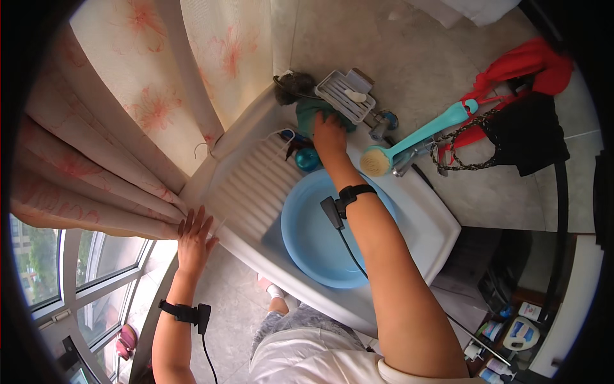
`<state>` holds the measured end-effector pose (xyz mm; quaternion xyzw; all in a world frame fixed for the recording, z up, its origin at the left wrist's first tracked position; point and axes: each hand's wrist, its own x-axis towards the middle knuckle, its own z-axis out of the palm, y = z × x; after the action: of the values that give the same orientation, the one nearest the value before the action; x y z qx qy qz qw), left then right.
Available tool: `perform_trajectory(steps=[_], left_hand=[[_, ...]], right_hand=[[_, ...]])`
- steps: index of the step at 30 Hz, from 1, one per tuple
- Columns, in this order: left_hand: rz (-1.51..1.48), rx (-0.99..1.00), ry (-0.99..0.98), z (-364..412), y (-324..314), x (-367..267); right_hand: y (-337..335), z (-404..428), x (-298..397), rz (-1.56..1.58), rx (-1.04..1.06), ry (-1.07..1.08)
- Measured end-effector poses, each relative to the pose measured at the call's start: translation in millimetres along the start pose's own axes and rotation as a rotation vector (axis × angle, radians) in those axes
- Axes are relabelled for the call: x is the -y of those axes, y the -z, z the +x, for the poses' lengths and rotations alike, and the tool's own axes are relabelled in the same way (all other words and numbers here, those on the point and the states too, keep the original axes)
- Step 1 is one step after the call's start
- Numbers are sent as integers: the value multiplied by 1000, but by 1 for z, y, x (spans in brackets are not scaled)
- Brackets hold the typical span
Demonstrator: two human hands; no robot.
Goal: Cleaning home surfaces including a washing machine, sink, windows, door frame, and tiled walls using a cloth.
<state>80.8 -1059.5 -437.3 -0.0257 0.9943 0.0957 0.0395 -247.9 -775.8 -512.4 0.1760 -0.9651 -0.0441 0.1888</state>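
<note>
My left hand [194, 237] rests with fingers spread against the lower edge of a floral curtain [158, 201], beside the rim of a white laundry sink [249, 257]. Across the sink reaches my right hand [330, 137], its fingers bent over a green cloth-like item [309, 115] at the back. Its thumb is hidden, so a firm grip cannot be told. Close to that wrist lies a shiny teal ball-shaped object [307, 159] on the ribbed washboard [259, 177]. Below my right forearm, a light blue plastic basin [312, 240] sits in the sink.
A grey soap dish [345, 96] holds a white soap piece [355, 96]. A turquoise long-handled brush [427, 127] hangs by the metal faucet [405, 163], near a black strapped item [527, 134] and red fabric [532, 67]. Bottles [523, 333] stand lower right; windows [103, 261] are at left.
</note>
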Motion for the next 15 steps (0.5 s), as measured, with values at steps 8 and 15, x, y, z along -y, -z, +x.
perform_trajectory(steps=[8,15], left_hand=[[5,-21,3,-2,-9,6],[-13,-56,-50,0,-16,10]], right_hand=[[10,-54,-47,-81,-39,-193],[34,-98,-32,-76,129,-166]])
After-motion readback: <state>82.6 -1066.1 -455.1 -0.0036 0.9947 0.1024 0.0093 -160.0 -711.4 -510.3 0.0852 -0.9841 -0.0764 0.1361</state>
